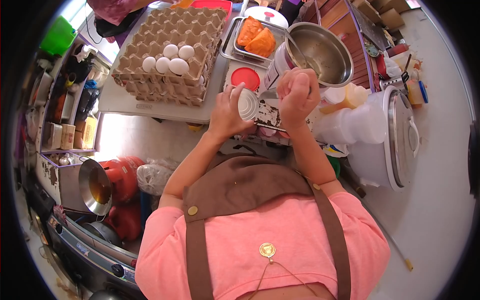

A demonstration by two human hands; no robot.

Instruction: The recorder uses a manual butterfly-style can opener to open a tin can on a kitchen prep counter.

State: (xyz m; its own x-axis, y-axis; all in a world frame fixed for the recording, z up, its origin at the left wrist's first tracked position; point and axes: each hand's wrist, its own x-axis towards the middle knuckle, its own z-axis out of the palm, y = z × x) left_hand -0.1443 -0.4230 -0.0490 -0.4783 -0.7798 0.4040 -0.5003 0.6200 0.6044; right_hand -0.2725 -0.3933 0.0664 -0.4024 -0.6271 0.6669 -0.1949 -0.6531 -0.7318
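My left hand curves its fingers and thumb around a tin can, seen from above. The can's metal top has concentric rings. Just beyond it lies a round red lid. My right hand is raised to the right of the can, its fingers curled into a fist. Whether something is inside that fist is hidden. Behind the fist, a large steel bowl holds some liquid and a metal spoon. A white tub with printing stands partly behind my right hand.
Stacked egg trays, with several white eggs on top, sit on a white table. Orange-coloured food lies in a wire-racked tray. Clear plastic containers and a large lidded bucket are at my right. Another person's sleeve shows far left.
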